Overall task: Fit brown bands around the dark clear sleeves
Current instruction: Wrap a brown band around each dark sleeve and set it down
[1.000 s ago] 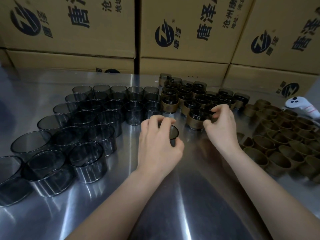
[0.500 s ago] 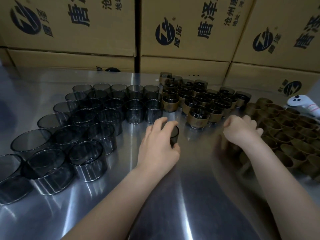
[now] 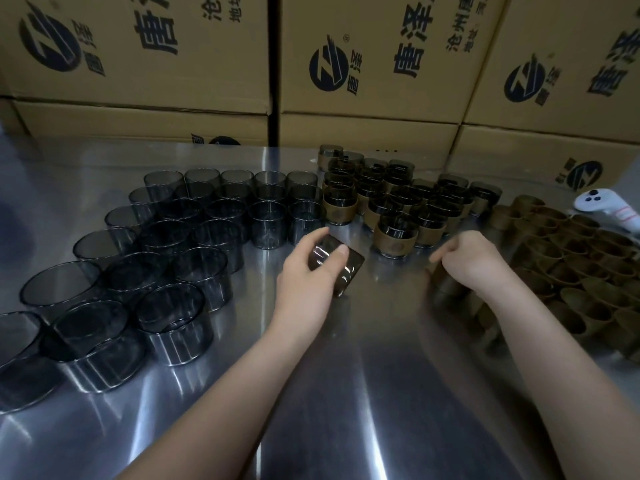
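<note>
My left hand (image 3: 304,278) grips one dark clear sleeve (image 3: 341,268), tilted above the steel table at the centre. My right hand (image 3: 474,263) curls round a brown band (image 3: 445,284) at the near left edge of the band pile. Several bare dark sleeves (image 3: 166,244) stand in rows on the left. Several sleeves with brown bands fitted (image 3: 396,233) stand grouped at the back centre. Many loose brown bands (image 3: 588,271) lie crowded on the right.
The steel table (image 3: 346,393) reflects light in front of my arms. Stacked cardboard boxes (image 3: 363,64) wall off the far edge. A white handheld controller (image 3: 602,206) lies at the far right, beyond the bands.
My right hand left the banded sleeves, swung right to the band pile and closed on a band. My left hand lifted and tilted its sleeve.
</note>
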Tool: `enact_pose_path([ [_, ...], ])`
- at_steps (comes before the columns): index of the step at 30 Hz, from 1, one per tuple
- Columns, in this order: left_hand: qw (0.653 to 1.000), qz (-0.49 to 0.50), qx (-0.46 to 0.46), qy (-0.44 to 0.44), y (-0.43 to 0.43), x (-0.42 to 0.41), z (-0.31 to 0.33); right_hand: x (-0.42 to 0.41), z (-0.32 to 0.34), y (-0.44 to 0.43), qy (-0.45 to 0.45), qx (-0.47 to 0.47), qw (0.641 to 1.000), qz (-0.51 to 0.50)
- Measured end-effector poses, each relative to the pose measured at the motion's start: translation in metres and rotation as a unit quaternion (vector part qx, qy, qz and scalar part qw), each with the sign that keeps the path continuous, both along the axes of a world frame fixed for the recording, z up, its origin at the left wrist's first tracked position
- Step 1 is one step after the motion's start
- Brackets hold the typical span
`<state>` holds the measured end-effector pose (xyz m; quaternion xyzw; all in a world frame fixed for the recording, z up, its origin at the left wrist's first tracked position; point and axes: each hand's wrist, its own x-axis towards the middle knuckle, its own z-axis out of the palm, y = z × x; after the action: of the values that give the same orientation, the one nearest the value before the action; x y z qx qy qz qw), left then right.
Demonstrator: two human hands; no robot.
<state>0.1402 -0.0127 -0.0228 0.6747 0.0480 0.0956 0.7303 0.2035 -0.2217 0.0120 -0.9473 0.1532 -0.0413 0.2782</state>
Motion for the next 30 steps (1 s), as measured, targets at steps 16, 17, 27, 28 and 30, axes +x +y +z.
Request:
enact_pose_path([
  [16,0.928,-0.088,-0.333,0.142,0.008,0.008,0.005,-0.003,-0.007,0.009,-0.058,0.069,0.993,0.082],
  [17,0.919,-0.079,-0.357,0.146,0.008,0.009,0.006,-0.003,-0.007,0.010,-0.065,0.069,0.992,0.087],
  [27,0.917,-0.082,-0.359,0.154,0.006,0.006,0.008,-0.013,-0.001,0.026,-0.048,0.300,0.944,0.132],
  [28,0.920,-0.086,-0.353,0.149,0.006,0.005,0.009,-0.014,0.000,0.028,-0.046,0.332,0.932,0.134],
  [30,0.923,-0.091,-0.346,0.142,0.006,0.005,0.008,-0.016,0.000,0.031,-0.050,0.374,0.916,0.139],
])
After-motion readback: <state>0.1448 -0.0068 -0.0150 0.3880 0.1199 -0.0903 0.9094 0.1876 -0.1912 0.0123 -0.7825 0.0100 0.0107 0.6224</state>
